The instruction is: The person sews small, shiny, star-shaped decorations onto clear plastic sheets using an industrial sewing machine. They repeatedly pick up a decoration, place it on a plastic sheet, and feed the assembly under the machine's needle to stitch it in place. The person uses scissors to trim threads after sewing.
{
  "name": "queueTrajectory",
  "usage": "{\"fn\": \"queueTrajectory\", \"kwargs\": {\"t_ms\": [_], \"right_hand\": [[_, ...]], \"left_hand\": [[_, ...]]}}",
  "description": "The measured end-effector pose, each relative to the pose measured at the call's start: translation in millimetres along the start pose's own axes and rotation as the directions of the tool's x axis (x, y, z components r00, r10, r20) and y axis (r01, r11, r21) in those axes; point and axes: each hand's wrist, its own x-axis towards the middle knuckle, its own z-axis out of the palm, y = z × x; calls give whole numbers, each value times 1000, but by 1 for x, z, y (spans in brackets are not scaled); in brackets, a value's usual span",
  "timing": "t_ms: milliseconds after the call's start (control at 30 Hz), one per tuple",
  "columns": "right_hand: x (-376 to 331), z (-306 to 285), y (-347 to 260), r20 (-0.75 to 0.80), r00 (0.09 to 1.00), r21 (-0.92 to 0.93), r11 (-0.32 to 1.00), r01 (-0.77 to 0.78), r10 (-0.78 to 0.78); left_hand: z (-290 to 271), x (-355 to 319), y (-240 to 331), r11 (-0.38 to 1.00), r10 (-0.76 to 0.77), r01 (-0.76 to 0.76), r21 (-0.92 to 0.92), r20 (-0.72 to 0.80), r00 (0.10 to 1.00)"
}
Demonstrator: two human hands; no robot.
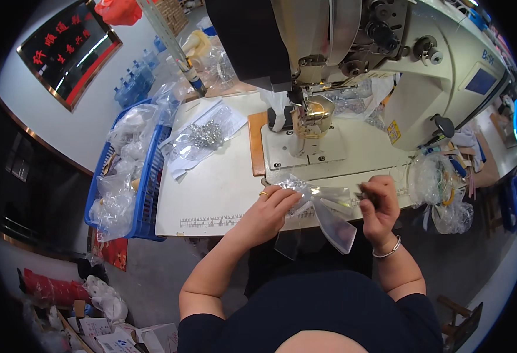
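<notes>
- Clear plastic film, shaped like a bow (323, 209), lies at the front edge of the white table (211, 188), just in front of the sewing machine (352, 65) and between the 2 hands.
- Stage of work, as a judgement: the bow already shows 2 loops and hanging tails, so its forming appears largely done; it sits apart from the needle area, and whether any stitching has been made on it cannot be told.
- Material on hand: a bag of small silver parts (205, 135) lies further back on the table, and the blue basket (146, 188) at the table's left side holds many clear bags; how many pieces are finished cannot be told.
- Left hand (267, 212), with a ring on 1 finger, rests palm down, fingers curled over the bow's left loop and pressing it to the table.
- Right hand (379, 206), with a bracelet at the wrist, is closed in a pinch around a small dark object, probably a tool, at the bow's right end; what it is cannot be made out.
</notes>
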Motion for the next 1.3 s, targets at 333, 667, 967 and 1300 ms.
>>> {"fn": "queueTrajectory", "kwargs": {"t_ms": [333,667,967,1300], "right_hand": [[1,34,18,269,941,-359,928,-98,203],[22,62,32,519,854,-471,825,313,-28],[19,64,34,509,861,-473,835,282,-2],[19,71,32,505,862,-489,839,238,50]], "left_hand": [[21,-13,-15,998,-36,27,-51,-201,979],[32,-18,-19,1000,1,3,12,-302,953],[33,-21,-23,1000,-11,6,-17,-323,946],[32,-22,-23,1000,-2,2,-2,-314,949]]}}
